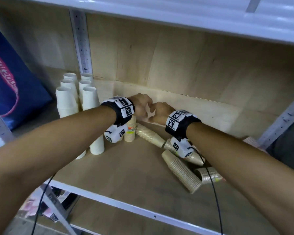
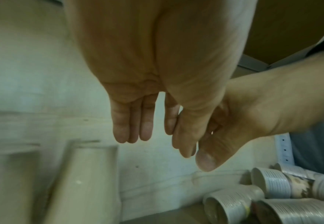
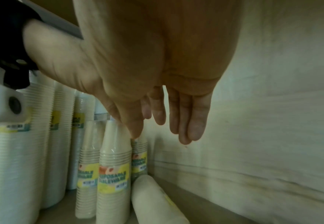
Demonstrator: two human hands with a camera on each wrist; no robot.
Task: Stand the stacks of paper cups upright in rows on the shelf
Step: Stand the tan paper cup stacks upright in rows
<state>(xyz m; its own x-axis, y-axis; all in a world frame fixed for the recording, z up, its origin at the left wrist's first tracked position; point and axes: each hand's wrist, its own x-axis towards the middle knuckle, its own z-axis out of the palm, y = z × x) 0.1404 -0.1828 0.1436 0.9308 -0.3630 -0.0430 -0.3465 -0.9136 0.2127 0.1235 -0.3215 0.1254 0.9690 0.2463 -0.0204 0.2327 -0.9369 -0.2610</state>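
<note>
At the far left of the shelf (image 1: 119,170), the white cup stacks (image 1: 66,100) stand upright in two rows, with one more white stack (image 1: 96,146) in front of them. Just right of these, the printed upright stacks (image 3: 113,178) stand together near the back panel (image 1: 185,65). Your left hand (image 1: 140,106) hovers above them with its fingers (image 2: 132,125) straight, relaxed and empty. Your right hand (image 1: 159,112) hangs beside it, thumbs close or touching; its fingers (image 3: 191,121) are likewise extended and hold nothing. One fallen stack (image 1: 149,135) lies on its side with its end against the printed upright stacks. Further right, the remaining fallen stacks (image 1: 182,172) lie crossed over one another, so the task appears roughly half done. Both wrist cameras and their cables hang below your forearms. If you lower either arm carelessly, a camera housing is likely to knock a standing stack and topple its neighbours. The tall nested stacks look light and top-heavy. If you grip one only near the rim, it may separate or bend mid-lift. Pulling one stack from the crossed pile may roll the others toward the front edge.
</note>
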